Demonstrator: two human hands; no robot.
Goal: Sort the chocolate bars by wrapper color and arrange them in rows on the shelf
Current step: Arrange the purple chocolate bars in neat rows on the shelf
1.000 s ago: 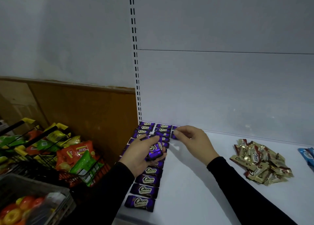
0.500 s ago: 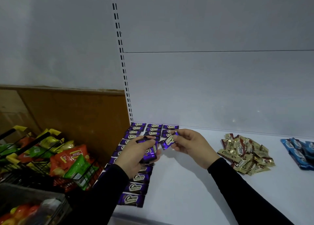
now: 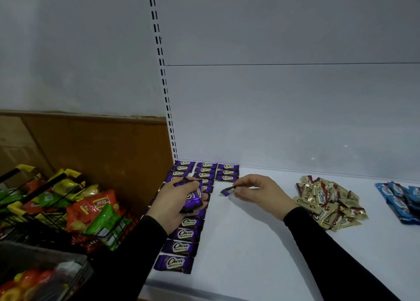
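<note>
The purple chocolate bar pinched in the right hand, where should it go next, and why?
Probably lower the purple-wrapped chocolate bar flat onto the white shelf, just in front of the third purple column. That column holds only three bars, the right hand hovers just before it, and the left hand holds more purple bars.

You are looking at purple bars (image 3: 181, 233) lying flat in rows at the shelf's (image 3: 250, 255) left end, gold bars (image 3: 327, 200) piled mid-shelf, blue bars (image 3: 402, 200) lying rightmost.
</note>
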